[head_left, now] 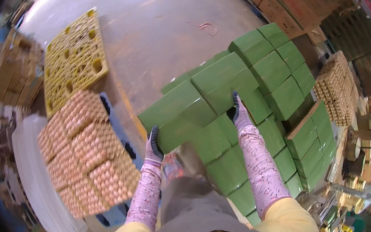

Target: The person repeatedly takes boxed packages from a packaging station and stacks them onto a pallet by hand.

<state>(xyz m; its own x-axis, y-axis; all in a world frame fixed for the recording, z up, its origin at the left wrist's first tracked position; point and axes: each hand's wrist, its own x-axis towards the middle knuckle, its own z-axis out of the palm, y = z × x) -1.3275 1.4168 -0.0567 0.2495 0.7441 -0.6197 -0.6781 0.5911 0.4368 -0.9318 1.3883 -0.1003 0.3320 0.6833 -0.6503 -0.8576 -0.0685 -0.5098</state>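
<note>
Two glossy green boxes, a left one (178, 107) and a right one (222, 76), lie side by side between my hands, over a stack of similar boxes. My left hand (155, 143), in a dark-palmed glove, is closed against the near left side of the left box. Against the near side of the right box presses my right hand (238, 109), gloved alike; its fingertips are partly hidden. Beneath and to the right, more green boxes (227, 170) form a large stack. Whether the two held boxes touch the stack, I cannot tell.
At left, trays of eggs (93, 151) are piled on a blue pallet (121, 131). A yellow plastic pallet (74, 58) stands beyond them. Brown cartons (284, 10) stand at the far right, near stacked egg trays (337, 90). Pinkish strips (205, 26) lie on the concrete floor (159, 24).
</note>
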